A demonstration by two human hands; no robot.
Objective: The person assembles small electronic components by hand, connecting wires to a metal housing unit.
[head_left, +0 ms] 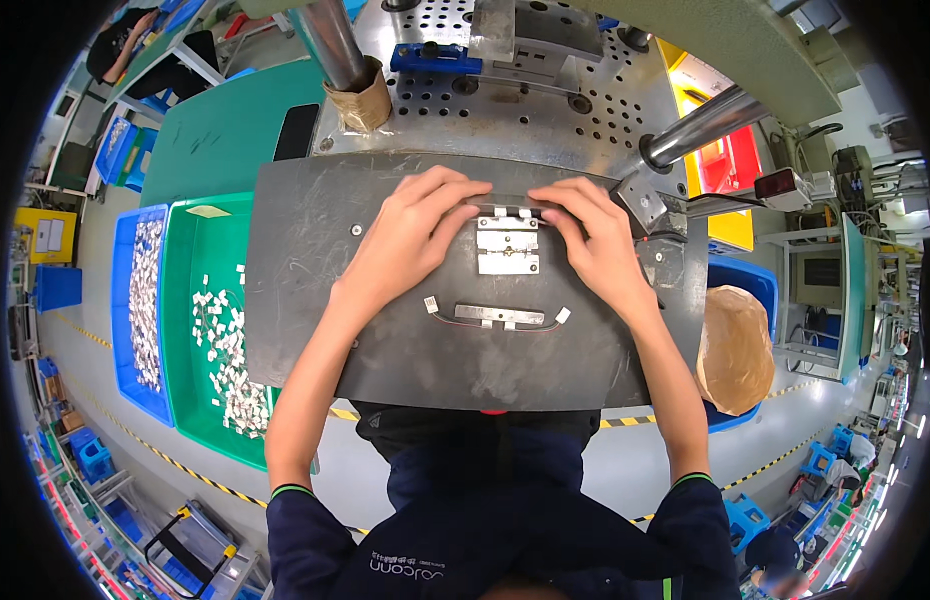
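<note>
A small silver metal fixture block (508, 247) sits on the dark work plate (405, 350), with two white connectors (500, 212) at its far edge. My left hand (417, 232) reaches to the left end of that edge, thumb and index finger closed in a pinch. On the other side my right hand (592, 235) pinches in the same way. Between them seems to run a thin dark cable, its ends hidden by my fingers. Nearer me lies a silver metal bar (500, 315); along it curves a thin cable with a white connector (431, 304) at each end.
Left of the plate stand a green bin (210, 400) of loose white-connector cables and a blue bin (125, 330) of small parts. A perforated metal press bed (425, 130) with thick posts lies beyond. At right is a blue tub (755, 290) lined with brown paper (735, 350).
</note>
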